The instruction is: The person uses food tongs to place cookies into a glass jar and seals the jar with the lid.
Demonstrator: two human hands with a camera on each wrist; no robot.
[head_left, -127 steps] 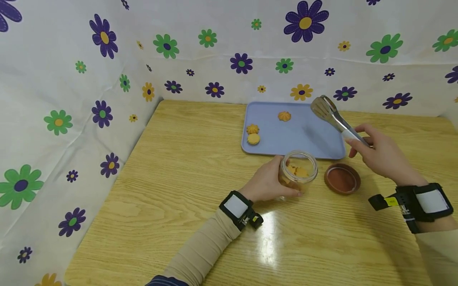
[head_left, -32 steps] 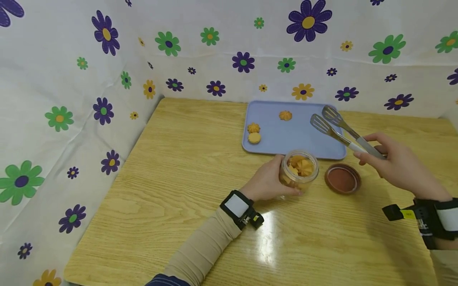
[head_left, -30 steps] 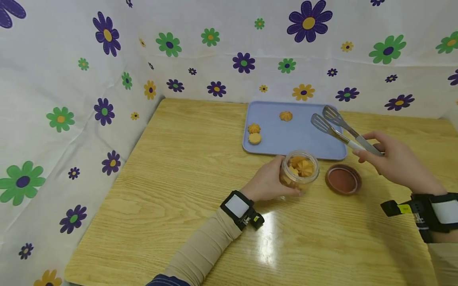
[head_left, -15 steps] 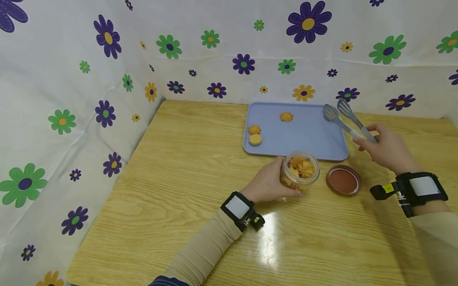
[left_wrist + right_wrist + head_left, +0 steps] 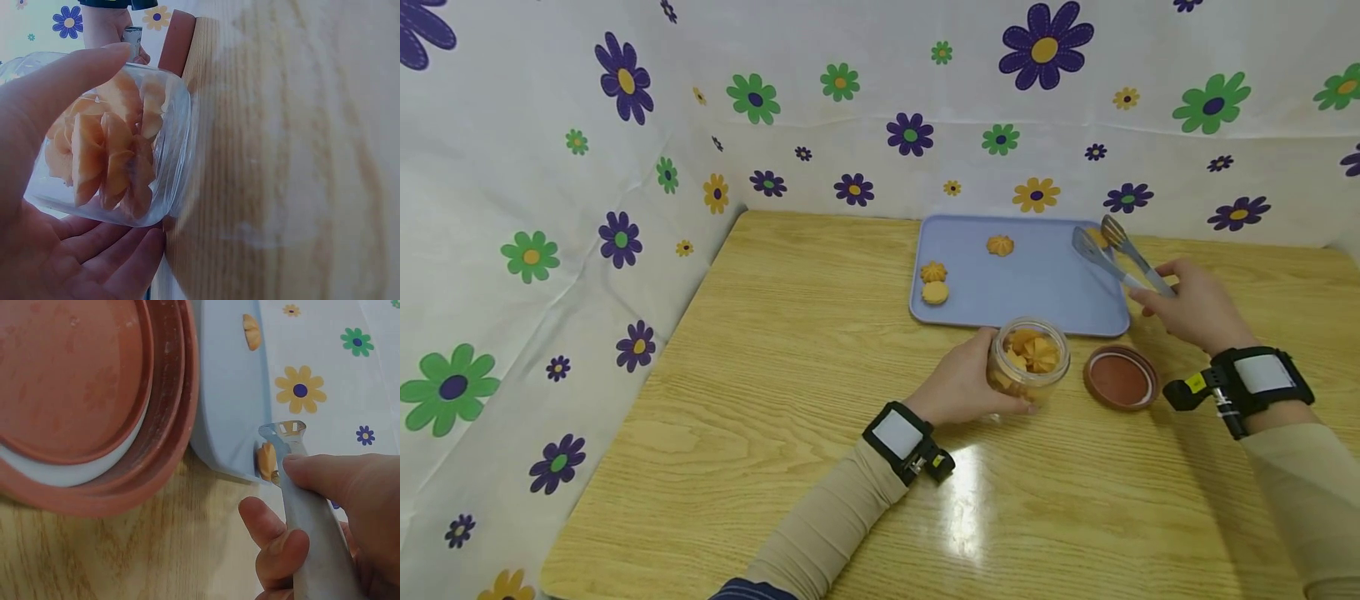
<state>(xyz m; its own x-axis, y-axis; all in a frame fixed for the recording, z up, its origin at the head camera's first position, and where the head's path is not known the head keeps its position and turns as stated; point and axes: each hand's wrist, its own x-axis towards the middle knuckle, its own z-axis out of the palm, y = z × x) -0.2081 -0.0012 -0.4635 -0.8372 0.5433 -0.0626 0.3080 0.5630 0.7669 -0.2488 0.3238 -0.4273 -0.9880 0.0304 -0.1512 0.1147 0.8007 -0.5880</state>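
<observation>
White cloth (image 5: 880,92), printed with purple, green and yellow flowers, hangs to the left of and behind a wood-grained desk (image 5: 760,350). From left to right: a beige sleeve (image 5: 835,512) leads to a black wrist strap (image 5: 898,433). Left hand (image 5: 958,385): wraps a clear jar (image 5: 1037,380), thumb on one side and fingers on the other; the jar's uncovered mouth faces up, and ridged cookies (image 5: 115,162) lie within. Blue tray (image 5: 1030,283): lies behind the jar, near the far edge of the desk. At its left end a star-shaped cookie (image 5: 933,272) sits just behind a paler cookie (image 5: 935,292); a third cookie (image 5: 1000,245) lies toward the far side. Reddish-brown lid (image 5: 1120,380): rests inner side up, just right of the jar and in front of the tray. Tongs (image 5: 322,534): arms slightly apart, heads at the tray's far right corner, with a fourth cookie (image 5: 265,464) between them; whether they press on it cannot be told. Right hand (image 5: 1198,308): holds the tongs between thumb and fingers.
</observation>
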